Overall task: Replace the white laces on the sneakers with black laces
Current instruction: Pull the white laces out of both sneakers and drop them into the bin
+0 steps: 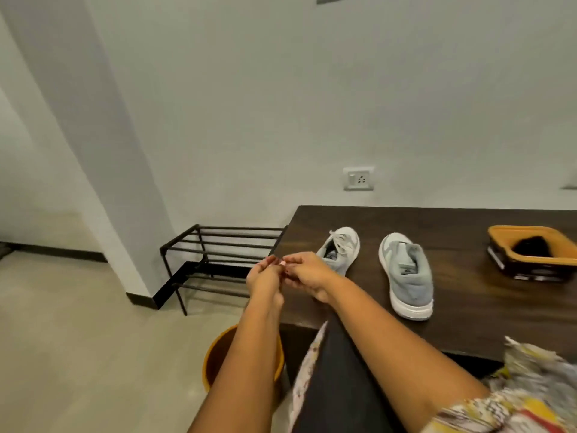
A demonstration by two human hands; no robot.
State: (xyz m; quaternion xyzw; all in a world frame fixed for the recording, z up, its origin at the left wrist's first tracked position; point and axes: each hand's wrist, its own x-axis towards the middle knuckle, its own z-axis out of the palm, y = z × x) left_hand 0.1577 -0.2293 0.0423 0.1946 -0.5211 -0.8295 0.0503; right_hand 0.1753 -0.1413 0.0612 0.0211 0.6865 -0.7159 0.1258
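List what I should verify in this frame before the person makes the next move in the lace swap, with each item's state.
1. Sneaker nearer the box free of white lace: ok, none shows on it.
2. Sneaker by the hands free of white lace: not ok, its white lace is threaded.
3. Black laces ready: cannot tell; a dark heap lies in the orange-rimmed box.
4. Hands free: not ok; left hand and right hand pinch a small whitish thing.
5. Orange bin within drop range: ok, it stands on the floor under the forearms.
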